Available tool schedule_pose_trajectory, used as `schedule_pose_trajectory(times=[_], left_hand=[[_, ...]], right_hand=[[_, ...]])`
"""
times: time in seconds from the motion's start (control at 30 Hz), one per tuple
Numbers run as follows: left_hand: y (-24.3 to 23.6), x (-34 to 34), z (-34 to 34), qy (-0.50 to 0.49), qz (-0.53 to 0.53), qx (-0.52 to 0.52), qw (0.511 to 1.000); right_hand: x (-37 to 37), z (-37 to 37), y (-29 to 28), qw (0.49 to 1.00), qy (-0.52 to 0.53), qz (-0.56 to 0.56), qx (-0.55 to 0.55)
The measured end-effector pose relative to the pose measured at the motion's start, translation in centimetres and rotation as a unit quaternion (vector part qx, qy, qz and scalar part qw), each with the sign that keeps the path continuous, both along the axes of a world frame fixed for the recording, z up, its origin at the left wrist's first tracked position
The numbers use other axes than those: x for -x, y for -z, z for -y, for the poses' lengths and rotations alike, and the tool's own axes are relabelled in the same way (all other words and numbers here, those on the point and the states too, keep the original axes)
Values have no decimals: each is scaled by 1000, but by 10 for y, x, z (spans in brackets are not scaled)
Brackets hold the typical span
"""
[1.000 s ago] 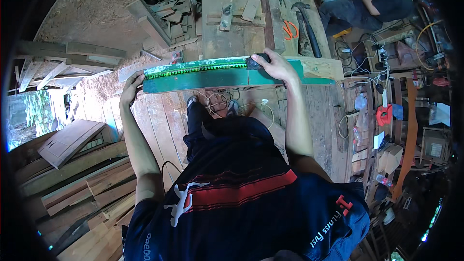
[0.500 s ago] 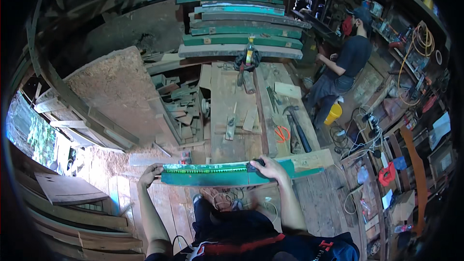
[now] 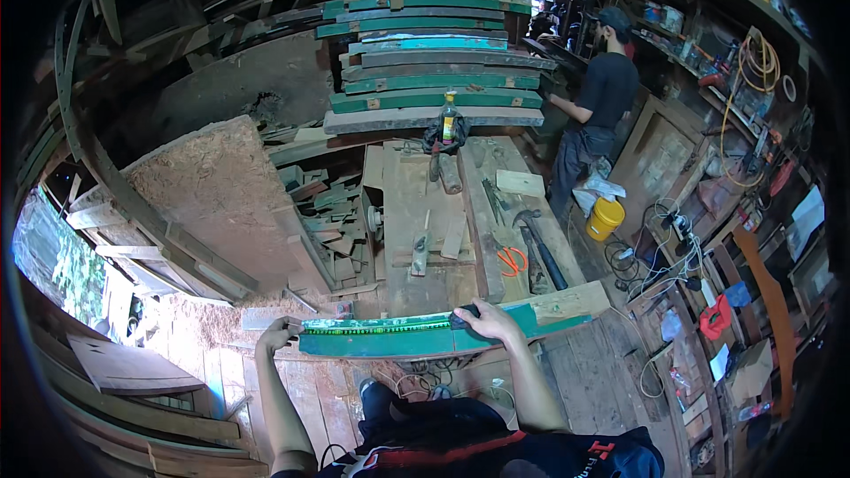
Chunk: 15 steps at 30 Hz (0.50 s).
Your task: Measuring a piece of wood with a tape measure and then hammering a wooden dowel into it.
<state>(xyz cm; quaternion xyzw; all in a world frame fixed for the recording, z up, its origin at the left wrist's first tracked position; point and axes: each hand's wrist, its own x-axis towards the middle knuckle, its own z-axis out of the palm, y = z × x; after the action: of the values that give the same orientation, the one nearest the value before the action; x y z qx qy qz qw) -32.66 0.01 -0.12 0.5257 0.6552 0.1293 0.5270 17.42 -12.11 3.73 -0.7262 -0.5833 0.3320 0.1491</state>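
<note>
A green-painted timber beam (image 3: 372,346) lies crosswise in front of me, its right part bare wood. Along its top edge runs the yellow-green blade of a tape measure (image 3: 390,330). At the beam's left end, my left hand (image 3: 279,335) pinches the blade's tip. My right hand (image 3: 494,322) grips the dark tape case, pressing it onto the beam right of the middle. Beyond the beam, orange-handled scissors or pliers (image 3: 512,260) and a claw hammer (image 3: 542,248) lie on the workbench (image 3: 398,279).
A bottle (image 3: 448,119) stands toward the bench's far end. Stacked green and grey beams (image 3: 434,101) lie behind it. Wood offcuts (image 3: 332,221) fill a space left of the bench. At the right, a person (image 3: 602,97) stands near a yellow bucket (image 3: 605,218); cables (image 3: 673,230) hang beyond.
The co-worker has straightened up and turned further away. My view has shifted a little, moving the scene within the picture. Both my hands keep their hold on the tape measure along the beam.
</note>
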Motion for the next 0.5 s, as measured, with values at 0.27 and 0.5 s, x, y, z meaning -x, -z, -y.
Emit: schedule_pose_trajectory(times=[0.27, 0.5], left_hand=[[-7, -6, -3, 14, -84, -1, 996], [2, -3, -4, 35, -92, 1, 995]], right_hand=[[1, 5, -3, 1000, 14, 12, 1], [23, 6, -11, 1000, -9, -12, 15]])
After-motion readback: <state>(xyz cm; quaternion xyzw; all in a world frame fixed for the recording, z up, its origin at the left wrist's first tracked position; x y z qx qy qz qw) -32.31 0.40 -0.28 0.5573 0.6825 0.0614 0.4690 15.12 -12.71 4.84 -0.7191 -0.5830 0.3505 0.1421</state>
